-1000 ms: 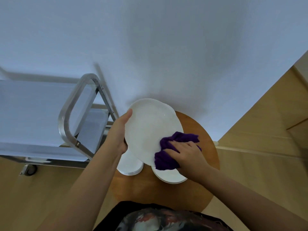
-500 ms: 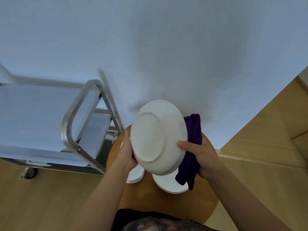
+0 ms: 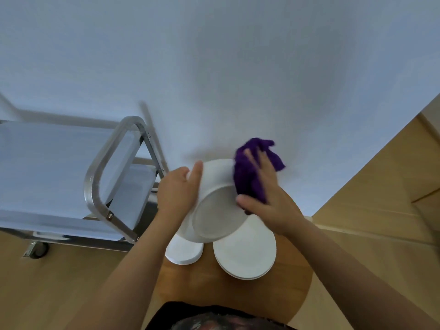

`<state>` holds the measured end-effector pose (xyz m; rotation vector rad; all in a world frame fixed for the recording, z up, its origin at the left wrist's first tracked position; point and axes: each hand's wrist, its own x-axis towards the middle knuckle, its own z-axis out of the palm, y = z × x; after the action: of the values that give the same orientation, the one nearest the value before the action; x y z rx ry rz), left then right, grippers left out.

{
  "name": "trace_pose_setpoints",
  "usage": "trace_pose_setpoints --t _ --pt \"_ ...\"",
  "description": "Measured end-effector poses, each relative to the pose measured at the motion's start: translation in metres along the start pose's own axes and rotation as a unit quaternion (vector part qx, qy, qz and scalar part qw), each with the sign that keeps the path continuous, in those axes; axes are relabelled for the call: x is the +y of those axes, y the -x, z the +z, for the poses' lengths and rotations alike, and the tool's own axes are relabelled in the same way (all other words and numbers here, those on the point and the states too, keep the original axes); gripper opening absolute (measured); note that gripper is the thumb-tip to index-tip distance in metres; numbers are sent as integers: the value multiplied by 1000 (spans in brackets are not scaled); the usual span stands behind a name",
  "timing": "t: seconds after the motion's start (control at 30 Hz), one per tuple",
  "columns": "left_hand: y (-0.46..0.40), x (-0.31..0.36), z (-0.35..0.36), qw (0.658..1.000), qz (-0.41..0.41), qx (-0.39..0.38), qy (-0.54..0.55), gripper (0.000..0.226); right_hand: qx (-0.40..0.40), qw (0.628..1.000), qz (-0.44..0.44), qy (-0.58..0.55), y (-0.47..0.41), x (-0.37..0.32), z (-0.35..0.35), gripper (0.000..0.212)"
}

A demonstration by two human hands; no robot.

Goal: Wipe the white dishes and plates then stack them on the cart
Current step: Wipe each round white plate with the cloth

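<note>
The left hand (image 3: 177,195) is gripping the upturned plate (image 3: 215,206) steady while the flat-fingered right hand (image 3: 266,201) is pressing the cloth (image 3: 250,179) across its underside.

Wall (image 3: 214,67): plain, pale blue-white.
Floor (image 3: 381,198): light wood.
Table (image 3: 238,291): round, wooden, against the wall.

Brightness: the room was evenly, softly lit; colours looked cool and bluish on the wall (image 3: 214,67)
Shadows: a faint grey shadow lay on the wall behind the cart handle (image 3: 112,148); no hard edges
Glare: a mild sheen showed on the handle's metal
Blur: the right hand (image 3: 264,201) and purple cloth (image 3: 247,177) were slightly smeared
Distortion: wide-angle bending curved the wall and floor lines toward the edges
</note>
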<state>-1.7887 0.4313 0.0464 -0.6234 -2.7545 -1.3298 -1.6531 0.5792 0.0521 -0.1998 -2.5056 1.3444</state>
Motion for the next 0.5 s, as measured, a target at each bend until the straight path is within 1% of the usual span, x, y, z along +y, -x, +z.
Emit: trace_pose_setpoints --t 0.03,0.07,0.1,0.17,0.23,0.33,0.37,0.43,0.5 --pt "2 4 1 999 20 -21 -20 56 -48 993 -41 100 -7 -2 1 84" --pt "4 5 1 999 30 -39 -22 56 -84 978 -66 177 -12 -3 0 89" --pt "6 5 0 998 37 -52 -14 57 -111 965 -77 224 -17 -3 -3 93" --pt "11 4 -4 996 59 -61 2 54 -136 957 -72 244 -24 -1 -10 101" --pt "18 6 -6 995 82 -55 4 53 -137 969 -51 198 -28 0 -13 107" --pt "21 7 -9 996 82 -24 15 52 -105 984 -35 142 -29 4 -12 104" --pt "21 6 -10 997 70 -12 34 51 -84 990 -22 115 -26 7 -13 103" --pt "17 2 -13 994 26 19 108 54 -27 999 18 39 -22 10 -16 101" --pt "16 0 -17 982 -27 40 181 55 33 997 58 -44 -19 13 -19 96"
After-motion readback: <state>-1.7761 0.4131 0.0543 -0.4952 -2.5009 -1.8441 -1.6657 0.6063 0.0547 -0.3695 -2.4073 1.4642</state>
